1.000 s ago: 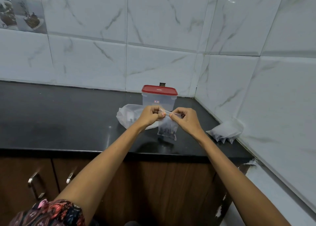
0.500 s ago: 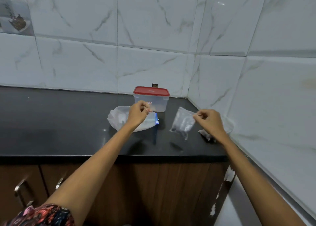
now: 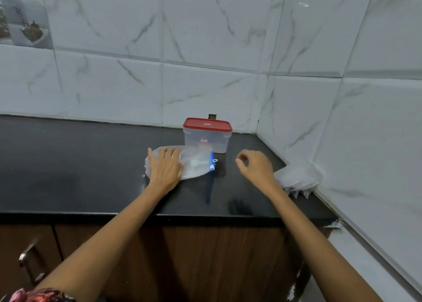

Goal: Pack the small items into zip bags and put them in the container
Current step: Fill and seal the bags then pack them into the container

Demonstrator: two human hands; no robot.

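Observation:
A clear plastic container (image 3: 207, 139) with a red lid on stands near the back corner of the black counter (image 3: 80, 176). In front of it lies a large clear zip bag (image 3: 197, 163) with a blue slider at its right end. My left hand (image 3: 164, 167) rests flat on the left part of this bag, fingers straight. My right hand (image 3: 255, 167) hovers over the counter right of the bag, fingers loosely curled and holding nothing. Behind its wrist, a pile of small filled zip bags (image 3: 299, 176) lies against the right wall.
Tiled walls close the counter at the back and on the right. A small dark object (image 3: 212, 116) shows behind the container. Wooden cabinet doors with metal handles (image 3: 29, 265) run below the counter edge.
The two hands held a small filled bag together, then the right hand carried it right. The bag has left the right hand. The left hand has dropped flat onto the large bag.

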